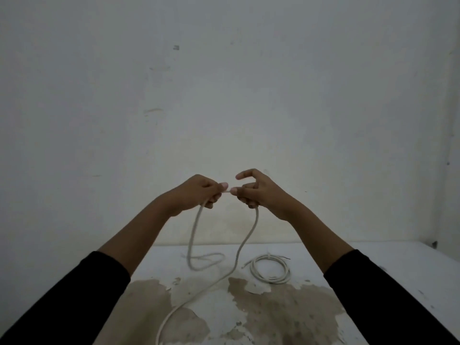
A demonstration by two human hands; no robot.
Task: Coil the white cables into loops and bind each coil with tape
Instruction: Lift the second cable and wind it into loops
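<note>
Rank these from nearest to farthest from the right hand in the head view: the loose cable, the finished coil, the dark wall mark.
1. Loose cable: gripped in the right hand itself.
2. Finished coil: on the table, below and slightly right.
3. Dark wall mark: high up, to the left.

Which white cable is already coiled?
The small coil lying on the table to the right; the long cable held in both hands hangs loose.

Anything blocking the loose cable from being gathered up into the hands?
Nothing visible. Both the left hand and right hand already grip the loose cable; its slack trails over bare table. The finished coil lies apart, to its right.
</note>
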